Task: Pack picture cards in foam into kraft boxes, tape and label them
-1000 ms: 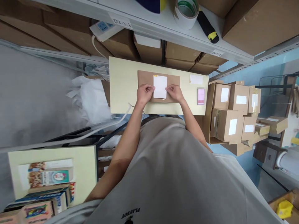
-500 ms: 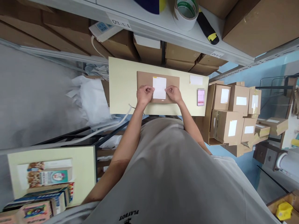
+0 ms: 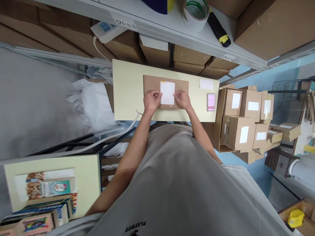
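Note:
A white label (image 3: 167,93) with a small yellow mark at its top edge lies over a flat brown cardboard box (image 3: 152,82). My left hand (image 3: 152,99) pinches the label's left edge between thumb and fingers. On the opposite side, my right hand (image 3: 182,99) has its fingertips closed on the right edge. Both hands rest low over the cardboard. Whether the label is fully in contact with the cardboard I cannot tell. Under it all is a pale yellow table (image 3: 128,95).
Another white label (image 3: 206,84) and a phone (image 3: 211,102) lie at the table's right. Labelled cartons (image 3: 242,134) are stacked beyond that end. A shelf above holds a tape roll (image 3: 196,14) and a black-yellow cutter (image 3: 219,31). Books (image 3: 46,209) lie lower left; a white cable (image 3: 118,133) crosses nearby.
The view has shifted very slightly. Both hands keep the same pinch on the label, and the label and cardboard look unmoved on the table.

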The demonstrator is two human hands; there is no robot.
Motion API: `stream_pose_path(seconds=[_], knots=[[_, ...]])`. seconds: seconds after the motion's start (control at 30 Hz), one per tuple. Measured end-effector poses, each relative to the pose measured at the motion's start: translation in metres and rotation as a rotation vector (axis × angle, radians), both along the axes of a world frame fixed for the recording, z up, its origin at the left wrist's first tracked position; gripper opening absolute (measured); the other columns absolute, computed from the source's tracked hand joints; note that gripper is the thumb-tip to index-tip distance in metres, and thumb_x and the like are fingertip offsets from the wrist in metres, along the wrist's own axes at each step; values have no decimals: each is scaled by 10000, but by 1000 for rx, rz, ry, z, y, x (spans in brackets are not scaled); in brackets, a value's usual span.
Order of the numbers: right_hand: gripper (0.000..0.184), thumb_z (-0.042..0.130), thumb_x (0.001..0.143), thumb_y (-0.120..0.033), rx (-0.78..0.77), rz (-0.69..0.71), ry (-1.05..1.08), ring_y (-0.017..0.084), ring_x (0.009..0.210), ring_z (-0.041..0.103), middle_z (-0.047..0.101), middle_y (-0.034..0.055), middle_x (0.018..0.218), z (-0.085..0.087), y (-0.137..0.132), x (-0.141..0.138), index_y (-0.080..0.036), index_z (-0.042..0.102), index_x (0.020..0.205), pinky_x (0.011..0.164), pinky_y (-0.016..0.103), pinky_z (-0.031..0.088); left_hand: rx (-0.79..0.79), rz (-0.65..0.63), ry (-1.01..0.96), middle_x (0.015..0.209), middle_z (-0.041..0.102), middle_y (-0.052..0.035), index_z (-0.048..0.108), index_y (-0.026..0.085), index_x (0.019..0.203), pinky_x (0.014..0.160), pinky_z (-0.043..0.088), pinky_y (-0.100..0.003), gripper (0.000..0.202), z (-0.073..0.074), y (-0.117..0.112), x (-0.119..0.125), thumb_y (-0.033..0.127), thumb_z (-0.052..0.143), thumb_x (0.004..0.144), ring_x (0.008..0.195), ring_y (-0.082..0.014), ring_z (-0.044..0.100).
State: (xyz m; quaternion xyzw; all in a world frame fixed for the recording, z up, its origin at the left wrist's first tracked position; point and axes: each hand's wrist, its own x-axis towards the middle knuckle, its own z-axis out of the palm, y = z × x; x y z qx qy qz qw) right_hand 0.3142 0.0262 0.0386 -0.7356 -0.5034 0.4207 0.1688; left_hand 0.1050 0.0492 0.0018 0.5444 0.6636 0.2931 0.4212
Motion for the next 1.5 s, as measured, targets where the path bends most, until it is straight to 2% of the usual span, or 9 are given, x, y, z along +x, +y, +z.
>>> stream_pose_path(seconds=[0.5, 0.93, 1.23, 1.5], knots=[[151, 667, 1085, -338, 25, 15, -51, 253, 969, 739, 801, 51, 1007, -8, -3, -4, -228, 712, 992, 1001, 377, 575, -23, -22, 58, 841, 650, -17, 730, 218, 791, 884, 517, -352, 153, 4, -1, 1, 184, 793, 927, 812, -203, 642], [190, 649, 1098, -359, 121, 36, -37, 237, 912, 712, 777, 38, 963, -28, -6, 0, -240, 664, 951, 993, 399, 608, -1, -60, 140, 884, 683, -28, 763, 204, 875, 885, 538, -337, 89, -1, -3, 1, 232, 759, 960, 844, -201, 661], [143, 663, 1102, -261, 139, 42, -85, 261, 977, 693, 745, 48, 982, -33, -8, -6, -235, 665, 961, 1039, 425, 588, -3, -77, 154, 885, 677, -23, 769, 215, 899, 880, 543, -342, 78, -6, -3, 0, 232, 756, 974, 839, -202, 670], [217, 670, 1072, -224, 182, 33, -145, 253, 908, 667, 697, 34, 915, -37, -6, -9, -262, 582, 877, 983, 429, 601, 23, -113, 182, 887, 684, -48, 752, 220, 897, 922, 548, -378, 104, -5, -4, 0, 250, 728, 994, 898, -244, 688]])
